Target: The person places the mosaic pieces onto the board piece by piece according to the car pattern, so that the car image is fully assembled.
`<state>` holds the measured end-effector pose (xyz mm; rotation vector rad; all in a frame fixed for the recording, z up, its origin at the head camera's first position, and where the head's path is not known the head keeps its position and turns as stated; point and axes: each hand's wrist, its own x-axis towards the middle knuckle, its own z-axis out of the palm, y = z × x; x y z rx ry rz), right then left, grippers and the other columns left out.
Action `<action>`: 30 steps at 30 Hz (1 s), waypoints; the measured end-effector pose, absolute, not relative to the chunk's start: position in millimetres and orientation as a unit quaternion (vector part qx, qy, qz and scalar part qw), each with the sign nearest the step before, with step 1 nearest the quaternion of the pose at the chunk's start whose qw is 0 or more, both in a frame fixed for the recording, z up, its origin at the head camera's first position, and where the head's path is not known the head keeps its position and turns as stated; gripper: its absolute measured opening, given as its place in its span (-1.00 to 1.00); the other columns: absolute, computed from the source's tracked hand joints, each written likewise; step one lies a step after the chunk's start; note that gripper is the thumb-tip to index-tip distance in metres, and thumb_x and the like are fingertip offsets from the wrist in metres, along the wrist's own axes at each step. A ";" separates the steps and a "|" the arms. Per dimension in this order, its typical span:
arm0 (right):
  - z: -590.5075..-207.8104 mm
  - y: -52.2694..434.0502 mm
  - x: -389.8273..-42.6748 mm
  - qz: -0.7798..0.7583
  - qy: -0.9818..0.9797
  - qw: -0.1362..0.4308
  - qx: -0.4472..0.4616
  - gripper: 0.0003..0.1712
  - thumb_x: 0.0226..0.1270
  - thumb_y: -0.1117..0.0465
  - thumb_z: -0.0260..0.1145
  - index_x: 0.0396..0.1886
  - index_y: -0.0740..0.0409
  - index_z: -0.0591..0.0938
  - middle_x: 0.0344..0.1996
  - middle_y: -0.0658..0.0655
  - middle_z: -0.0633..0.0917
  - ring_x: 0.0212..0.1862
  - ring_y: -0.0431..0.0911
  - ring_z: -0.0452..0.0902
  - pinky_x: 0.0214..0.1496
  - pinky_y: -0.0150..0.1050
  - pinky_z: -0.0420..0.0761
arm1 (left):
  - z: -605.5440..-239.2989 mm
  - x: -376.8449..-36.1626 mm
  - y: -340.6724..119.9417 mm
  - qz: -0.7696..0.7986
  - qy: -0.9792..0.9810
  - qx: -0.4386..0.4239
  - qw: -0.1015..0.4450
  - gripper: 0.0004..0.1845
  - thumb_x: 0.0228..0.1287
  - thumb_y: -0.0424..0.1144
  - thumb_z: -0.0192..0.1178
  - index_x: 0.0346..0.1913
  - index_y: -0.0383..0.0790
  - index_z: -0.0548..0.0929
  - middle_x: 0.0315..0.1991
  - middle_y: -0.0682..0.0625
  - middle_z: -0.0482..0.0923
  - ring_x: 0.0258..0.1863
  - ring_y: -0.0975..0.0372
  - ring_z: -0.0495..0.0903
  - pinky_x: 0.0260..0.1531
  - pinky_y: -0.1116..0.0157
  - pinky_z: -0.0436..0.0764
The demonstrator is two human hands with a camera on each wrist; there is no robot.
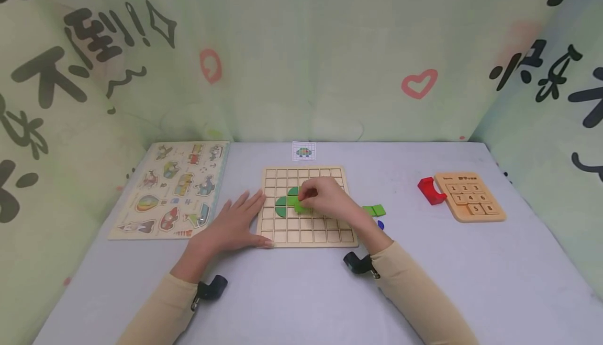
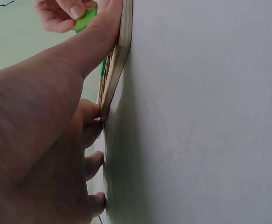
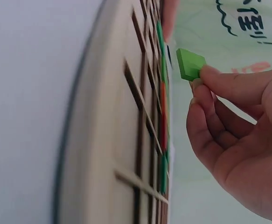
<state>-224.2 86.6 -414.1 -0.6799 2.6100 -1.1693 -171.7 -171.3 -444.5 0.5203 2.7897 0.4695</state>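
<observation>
A wooden grid board lies flat in the middle of the table. Between thumb and fingers, my right hand pinches a light green square tile, which is held above the board in the right wrist view. Dark green curved pieces sit in the grid, left of that hand, beside light green. In the right wrist view a red piece shows edge-on; in the head view my right hand hides that area. My left hand rests with spread, straight fingers at the board's left edge, thumb on its front-left corner.
Right of the board lie two green tiles and a small blue piece. Further right are a red arched piece and a wooden number puzzle. A picture puzzle lies left; a pattern card lies behind the board.
</observation>
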 end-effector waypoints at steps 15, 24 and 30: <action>-420.1 66.6 -210.5 -0.283 0.923 0.083 -0.249 -0.84 0.22 0.40 0.36 -0.31 0.12 0.82 -0.30 0.02 0.79 -0.23 -0.19 0.63 -0.12 -0.26 0.68 | -444.5 -171.2 -171.4 0.165 0.961 0.182 0.129 0.32 -0.11 0.53 0.28 0.61 -0.09 -0.03 0.64 0.03 -0.13 0.63 -0.07 -0.19 0.51 -0.28 -0.10; -413.1 96.0 -208.5 -0.295 0.915 0.128 -0.243 -0.83 0.23 0.34 0.38 -0.23 0.07 0.81 -0.24 -0.03 0.78 -0.22 -0.19 0.59 -0.12 -0.27 0.63 | -441.7 -170.0 -169.6 0.166 0.960 0.183 0.130 0.30 -0.09 0.49 0.31 0.60 -0.11 -0.03 0.64 0.00 -0.13 0.62 -0.08 -0.20 0.52 -0.27 -0.11; -409.2 141.1 -211.1 -0.321 0.916 0.144 -0.195 -0.73 0.25 0.33 0.38 -0.05 0.12 0.76 -0.13 0.04 0.77 -0.13 -0.10 0.57 -0.07 -0.23 0.62 | -441.8 -170.5 -170.1 0.160 0.962 0.181 0.130 0.31 -0.09 0.49 0.32 0.60 -0.11 -0.03 0.64 0.00 -0.13 0.62 -0.08 -0.19 0.52 -0.27 -0.10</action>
